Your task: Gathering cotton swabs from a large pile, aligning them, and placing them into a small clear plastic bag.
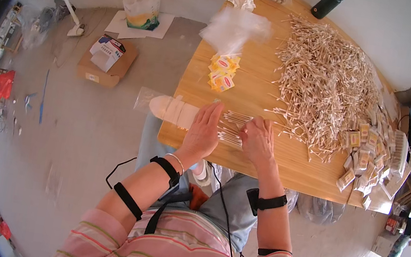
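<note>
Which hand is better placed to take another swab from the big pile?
Probably the right hand: it is nearer the cotton swab pile, while the left hand lies farther off.

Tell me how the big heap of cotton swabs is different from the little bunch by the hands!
The big heap is huge; the little bunch is small. The big heap's swabs point every which way; the little bunch's lie mostly side by side. The little bunch sits between the left hand and right hand; the big heap lies to the right. Both have thin, white-tipped sticks on the table.
</note>
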A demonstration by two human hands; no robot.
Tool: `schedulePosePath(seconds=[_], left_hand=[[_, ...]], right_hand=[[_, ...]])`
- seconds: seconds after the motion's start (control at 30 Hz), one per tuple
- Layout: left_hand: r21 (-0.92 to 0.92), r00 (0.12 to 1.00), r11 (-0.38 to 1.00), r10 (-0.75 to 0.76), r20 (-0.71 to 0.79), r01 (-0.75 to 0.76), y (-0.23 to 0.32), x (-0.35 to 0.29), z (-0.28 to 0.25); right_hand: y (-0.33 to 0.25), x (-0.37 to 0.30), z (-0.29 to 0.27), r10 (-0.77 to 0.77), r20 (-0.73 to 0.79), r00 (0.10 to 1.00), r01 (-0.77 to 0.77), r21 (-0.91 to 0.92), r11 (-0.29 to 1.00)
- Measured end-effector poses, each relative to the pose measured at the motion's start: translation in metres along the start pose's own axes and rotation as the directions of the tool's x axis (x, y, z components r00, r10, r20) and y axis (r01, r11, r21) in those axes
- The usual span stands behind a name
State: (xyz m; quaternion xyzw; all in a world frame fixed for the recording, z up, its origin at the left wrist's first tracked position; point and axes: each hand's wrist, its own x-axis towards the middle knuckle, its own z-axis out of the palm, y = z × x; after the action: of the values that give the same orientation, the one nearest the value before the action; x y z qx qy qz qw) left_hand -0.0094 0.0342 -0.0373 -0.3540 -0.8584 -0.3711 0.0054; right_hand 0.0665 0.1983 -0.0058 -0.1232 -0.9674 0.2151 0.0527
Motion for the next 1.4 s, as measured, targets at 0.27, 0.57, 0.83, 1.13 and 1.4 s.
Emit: schedulePosePath(seconds=[0.27,0.57,0.83,1.13,1.4], left_hand=[[-0.07,1.0,0.997,-0.03,0.005,0.03,-0.004,0.0,0.001],[-0.052,0.999,0.998,-0.031,-0.008,0.031,-0.007,-0.001,0.004],[-0.075,0.999,0.996,-0.041,-0.032,0.038,-0.006,-0.003,0.005],[-0.366,0.984,0.925,-0.148,-0.099,0.103,-0.01,-0.003,-0.001],[-0.361,0.992,0.929,-0.115,-0.059,0.086,-0.007,-0.003,-0.003]], right_hand=[[0.002,-0.003,-0.005,-0.05,0.01,0.999,0.049,0.082,0.995],[-0.002,0.004,-0.005,-0.057,-0.115,0.992,0.085,0.256,0.963],[0.006,0.006,-0.001,0.214,-0.232,0.949,-0.077,0.488,0.87],[-0.004,-0.029,0.005,0.166,-0.216,0.962,-0.058,0.434,0.899],[-0.002,-0.069,-0.017,0.237,-0.297,0.925,-0.102,0.407,0.908]])
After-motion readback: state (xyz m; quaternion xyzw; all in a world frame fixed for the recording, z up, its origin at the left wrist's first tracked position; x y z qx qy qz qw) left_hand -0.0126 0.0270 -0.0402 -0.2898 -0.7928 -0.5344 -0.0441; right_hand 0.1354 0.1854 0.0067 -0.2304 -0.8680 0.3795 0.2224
